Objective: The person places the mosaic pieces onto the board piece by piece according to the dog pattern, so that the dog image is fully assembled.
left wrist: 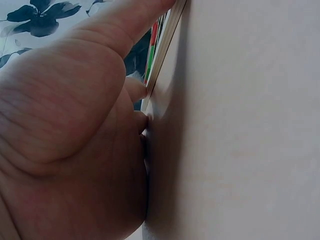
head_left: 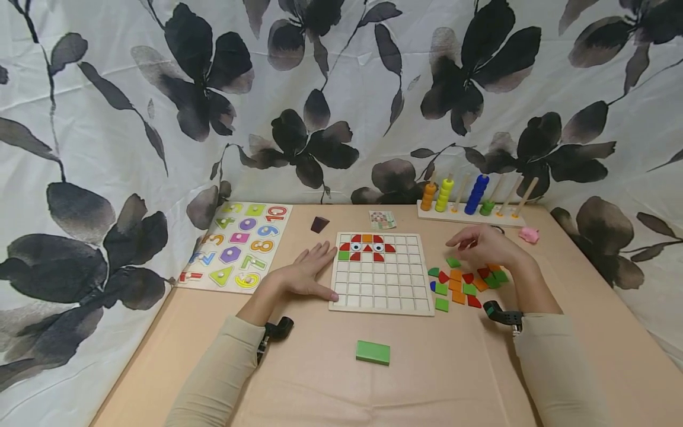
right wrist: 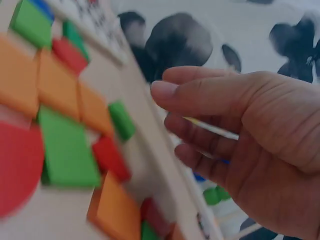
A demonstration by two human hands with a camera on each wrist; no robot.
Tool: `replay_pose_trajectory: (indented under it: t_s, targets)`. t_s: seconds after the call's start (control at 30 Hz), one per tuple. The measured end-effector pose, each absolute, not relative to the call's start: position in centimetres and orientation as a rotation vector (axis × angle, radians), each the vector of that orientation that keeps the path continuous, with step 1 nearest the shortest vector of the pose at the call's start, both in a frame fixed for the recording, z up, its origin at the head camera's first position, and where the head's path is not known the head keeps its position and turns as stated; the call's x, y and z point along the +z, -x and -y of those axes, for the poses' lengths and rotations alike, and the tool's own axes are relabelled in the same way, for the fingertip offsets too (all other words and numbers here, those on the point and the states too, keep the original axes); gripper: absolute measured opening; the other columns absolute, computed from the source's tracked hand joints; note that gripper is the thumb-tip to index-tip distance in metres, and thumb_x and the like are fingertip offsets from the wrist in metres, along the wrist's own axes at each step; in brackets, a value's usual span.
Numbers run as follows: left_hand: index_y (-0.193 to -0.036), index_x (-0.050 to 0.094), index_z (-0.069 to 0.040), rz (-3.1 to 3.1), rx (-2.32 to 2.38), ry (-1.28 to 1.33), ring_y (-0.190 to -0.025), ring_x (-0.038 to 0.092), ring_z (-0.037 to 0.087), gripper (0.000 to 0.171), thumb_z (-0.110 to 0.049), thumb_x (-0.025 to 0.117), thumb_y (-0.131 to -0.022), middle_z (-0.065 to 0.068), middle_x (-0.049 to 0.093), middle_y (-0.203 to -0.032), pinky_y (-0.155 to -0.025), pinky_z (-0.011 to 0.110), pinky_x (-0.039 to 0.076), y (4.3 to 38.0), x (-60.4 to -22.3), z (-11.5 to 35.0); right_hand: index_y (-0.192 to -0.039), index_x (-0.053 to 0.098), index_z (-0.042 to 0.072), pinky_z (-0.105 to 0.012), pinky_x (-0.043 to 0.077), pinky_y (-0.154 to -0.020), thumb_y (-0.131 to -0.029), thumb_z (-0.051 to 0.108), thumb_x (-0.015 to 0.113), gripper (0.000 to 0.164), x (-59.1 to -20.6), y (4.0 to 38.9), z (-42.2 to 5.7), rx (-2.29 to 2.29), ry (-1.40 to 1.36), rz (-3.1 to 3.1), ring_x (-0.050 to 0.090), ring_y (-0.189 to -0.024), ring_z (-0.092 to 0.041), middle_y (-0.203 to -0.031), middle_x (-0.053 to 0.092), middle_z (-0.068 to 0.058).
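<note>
Tile selection, we judge: left hand (head_left: 303,275) splayed, nine o'clock of board (head_left: 383,290); right hand (head_left: 494,247) relaxed, empty, three o'clock, must pinch a tile (head_left: 458,297).

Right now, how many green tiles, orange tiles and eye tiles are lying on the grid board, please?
On the grid board:
Green tiles: 1
Orange tiles: 1
Eye tiles: 2
Total: 4
</note>
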State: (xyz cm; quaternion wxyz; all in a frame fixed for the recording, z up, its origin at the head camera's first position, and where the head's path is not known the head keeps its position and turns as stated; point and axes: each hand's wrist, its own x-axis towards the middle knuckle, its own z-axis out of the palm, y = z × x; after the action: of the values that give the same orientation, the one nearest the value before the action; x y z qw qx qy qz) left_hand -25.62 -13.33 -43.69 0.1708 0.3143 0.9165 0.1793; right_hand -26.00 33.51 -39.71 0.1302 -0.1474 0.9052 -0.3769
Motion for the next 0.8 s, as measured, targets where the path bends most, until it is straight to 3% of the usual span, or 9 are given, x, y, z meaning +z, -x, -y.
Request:
replay_pose_trajectory:
  t_s: [0.17,0.33,0.47,0.57,0.7,0.8]
  targets:
    - [-0.156,0.007,-0.016,-2.605,0.508,-0.893,-0.148,-0.007,0.025,0.121,-0.075,0.066,-0.068,0.009,-0.004,-0.162,-0.118,0.047,-0.002,25.6,-43.7,13.3,-0.106,0.074,0.012,-0.037,0.057,-0.065,-0.082,0.007,0.074,0.024,-41.2,26.3,-34.3,-1.077,0.419,-2.540,0.062,-0.073,-0.029,-0.106,0.069,-0.008]
    - [-0.156,0.007,-0.017,-2.603,0.511,-0.887,-0.148,-0.007,0.026,0.121,-0.074,0.067,-0.068,0.008,-0.004,-0.162,-0.118,0.047,-0.002,25.5,-43.6,13.3,-0.101,0.075,0.015,-0.034,0.056,-0.067,-0.083,0.004,0.073,0.021,-41.7,26.5,-34.2,-1.013,0.455,-2.588,0.060,-0.076,-0.025,-0.105,0.069,-0.006]
    - [-0.156,0.008,-0.016,-2.604,0.515,-0.885,-0.148,-0.007,0.026,0.120,-0.073,0.067,-0.068,0.009,-0.003,-0.162,-0.118,0.048,-0.001,25.5,-43.5,13.3,-0.102,0.075,0.014,-0.037,0.056,-0.058,-0.084,0.007,0.072,0.020,-41.9,26.5,-34.0,-1.031,0.431,-2.602,0.060,-0.064,-0.028,-0.103,0.067,-0.008]
    - [-0.156,0.008,-0.016,-2.606,0.512,-0.885,-0.148,-0.007,0.026,0.120,-0.074,0.067,-0.068,0.009,-0.003,-0.162,-0.117,0.048,-0.002,25.5,-43.6,13.3,-0.102,0.075,0.016,-0.036,0.055,-0.060,-0.085,0.011,0.073,0.018,-41.8,26.6,-33.5,-1.044,0.420,-2.654,0.059,-0.069,-0.027,-0.104,0.067,-0.005]
    - [-0.156,0.008,-0.016,-2.602,0.521,-0.883,-0.148,-0.007,0.026,0.121,-0.074,0.067,-0.068,0.009,-0.003,-0.162,-0.117,0.048,-0.002,25.5,-43.5,13.3,-0.099,0.075,0.022,-0.034,0.049,-0.074,-0.084,0.020,0.074,0.014,-40.8,26.5,-31.9,-1.051,0.461,-2.777,0.053,-0.089,-0.022,-0.106,0.067,0.003]
    - [-0.156,0.008,-0.016,-2.602,0.527,-0.887,-0.148,-0.007,0.027,0.121,-0.074,0.067,-0.068,0.009,-0.004,-0.162,-0.117,0.049,-0.002,25.5,-43.6,13.3,-0.098,0.076,0.024,-0.035,0.045,-0.076,-0.084,0.024,0.075,0.014,-40.1,26.5,-30.1,-1.104,0.537,-2.796,0.052,-0.091,-0.022,-0.105,0.068,0.004]
